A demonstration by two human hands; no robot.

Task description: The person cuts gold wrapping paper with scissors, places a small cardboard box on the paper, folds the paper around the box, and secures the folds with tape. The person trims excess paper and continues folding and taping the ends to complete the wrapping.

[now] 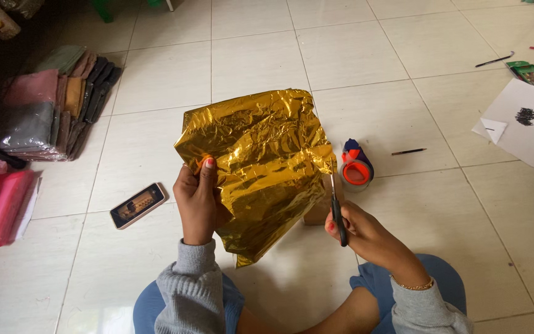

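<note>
The left hand (198,201) pinches the left edge of a crinkly gold foil (258,164) sheet, thumb on top, and holds it up over the floor (248,55). The right hand (363,235) is closed around black scissors (336,207), with the blades pointing up at the right edge of the foil. It looks like a cut is just starting at that edge. The cut needs the foil held tight and flat, because it is thin and wrinkly and could tear or slip. Just past the scissors sits a roll of tape (356,167) in an orange holder. A phone (138,205) lies on the floor to the left. Folded cloths (44,111) are stacked further left, and papers (523,120) lie far right.
</note>
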